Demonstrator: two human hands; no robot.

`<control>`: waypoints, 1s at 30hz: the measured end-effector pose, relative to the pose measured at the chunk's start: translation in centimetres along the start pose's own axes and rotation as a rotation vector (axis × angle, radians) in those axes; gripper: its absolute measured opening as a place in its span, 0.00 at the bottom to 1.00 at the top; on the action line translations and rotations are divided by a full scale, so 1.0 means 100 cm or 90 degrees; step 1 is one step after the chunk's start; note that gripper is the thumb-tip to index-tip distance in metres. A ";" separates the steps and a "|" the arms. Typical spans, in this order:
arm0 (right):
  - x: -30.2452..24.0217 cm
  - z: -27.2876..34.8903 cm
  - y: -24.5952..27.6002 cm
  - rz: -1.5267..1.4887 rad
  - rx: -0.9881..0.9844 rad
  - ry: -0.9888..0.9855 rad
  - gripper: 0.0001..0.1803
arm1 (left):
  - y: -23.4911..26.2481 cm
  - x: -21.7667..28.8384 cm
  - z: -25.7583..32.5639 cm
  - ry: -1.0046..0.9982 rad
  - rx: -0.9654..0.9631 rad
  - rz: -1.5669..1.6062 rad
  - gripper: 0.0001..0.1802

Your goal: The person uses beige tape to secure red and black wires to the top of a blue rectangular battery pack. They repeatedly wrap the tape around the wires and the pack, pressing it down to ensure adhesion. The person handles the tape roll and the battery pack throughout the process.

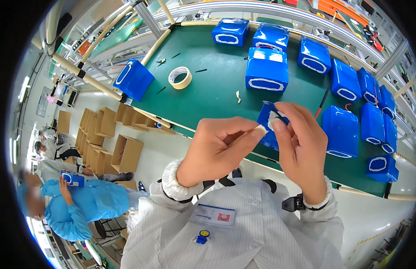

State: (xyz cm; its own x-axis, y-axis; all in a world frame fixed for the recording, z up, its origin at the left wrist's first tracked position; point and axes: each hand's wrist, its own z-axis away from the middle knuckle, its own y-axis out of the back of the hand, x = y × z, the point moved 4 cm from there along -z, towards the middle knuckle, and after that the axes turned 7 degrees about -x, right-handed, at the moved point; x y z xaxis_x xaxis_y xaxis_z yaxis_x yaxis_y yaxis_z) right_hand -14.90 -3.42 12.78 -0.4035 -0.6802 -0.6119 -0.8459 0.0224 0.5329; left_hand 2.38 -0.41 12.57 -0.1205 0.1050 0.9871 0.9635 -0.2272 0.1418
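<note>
In front of me a blue wrapped battery pack (268,140) sits near the table's front edge, partly covered by my hands. A patch of white sealant shows on its face. My left hand (223,145) is closed, its thumb and forefinger pinching a small white scrap (260,132) beside the pack. Over the pack's right side, my right hand (302,141) is curled, with thumb and forefinger around a thin dark strip (282,117). What that strip is, I cannot make out. A small cream-coloured scrap (238,97) lies on the table beyond my hands.
Several more blue packs (267,69) stand along the back and right of the green table (208,101). One blue pack (133,80) is at the left edge, near a tape roll (180,78). Cardboard boxes (127,154) cover the floor at left; a person in blue (87,204) holds another pack.
</note>
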 end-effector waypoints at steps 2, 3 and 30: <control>0.009 -0.003 -0.004 -0.042 -0.050 -0.003 0.11 | -0.002 -0.003 -0.007 -0.035 0.021 -0.047 0.08; 0.006 -0.005 -0.003 -0.024 -0.037 0.003 0.09 | -0.003 -0.004 -0.011 -0.056 0.036 -0.055 0.08; 0.003 -0.003 0.004 -0.050 -0.036 0.002 0.09 | -0.012 -0.008 -0.020 -0.152 0.065 0.076 0.09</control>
State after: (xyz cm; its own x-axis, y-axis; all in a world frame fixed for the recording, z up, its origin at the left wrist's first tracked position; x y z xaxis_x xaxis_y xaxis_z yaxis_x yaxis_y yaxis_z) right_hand -15.29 -3.85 12.99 -0.3354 -0.6809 -0.6510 -0.8538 -0.0723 0.5155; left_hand 0.88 -2.15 11.72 0.0428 0.3114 0.9493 0.9881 -0.1538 0.0059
